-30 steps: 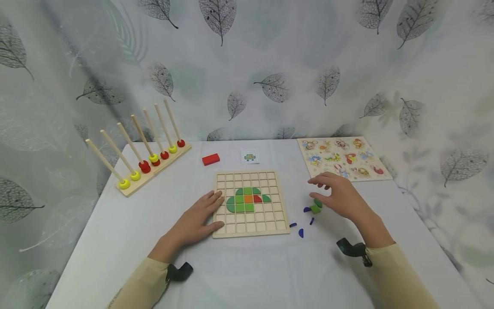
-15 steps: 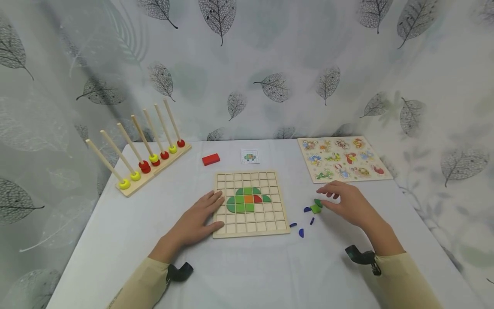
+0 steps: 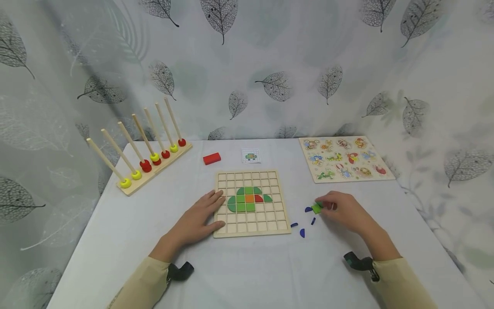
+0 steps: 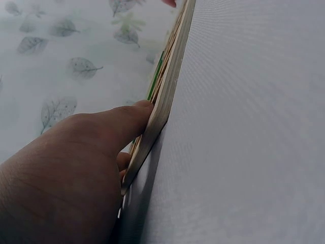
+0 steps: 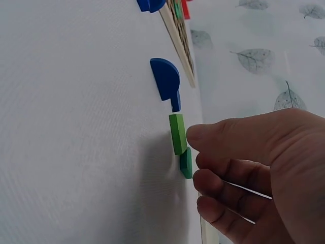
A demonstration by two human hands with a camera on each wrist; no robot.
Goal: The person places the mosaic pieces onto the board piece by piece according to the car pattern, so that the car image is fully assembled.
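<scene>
My left hand (image 3: pixel 196 220) rests on the left edge of a wooden grid board (image 3: pixel 266 219), fingers spread and thumb on the rim. Green, orange and red tiles (image 3: pixel 249 198) form a rounded shape in the board's cells. To the board's right, my right hand (image 3: pixel 346 211) reaches down with its thumb and index fingertips right at a dark green curved tile (image 5: pixel 186 163). That tile touches a light green square tile (image 5: pixel 177 133); I cannot tell whether the fingers grip it. Dark blue pieces lie nearby, including a half-round one (image 5: pixel 165 79).
A wooden peg rack (image 3: pixel 154 172) with red and yellow rings stands at the back left. Behind the board lie a red block (image 3: pixel 212 159) and a small pattern card (image 3: pixel 251 156). An insect picture puzzle (image 3: pixel 347 159) occupies the back right. Leaf-patterned cloth hangs behind the table.
My right hand moves slightly right, then lowers to the green tiles, its thumb and fingers drawing closer together. My left hand stays on the board. The tiles look unmoved.
</scene>
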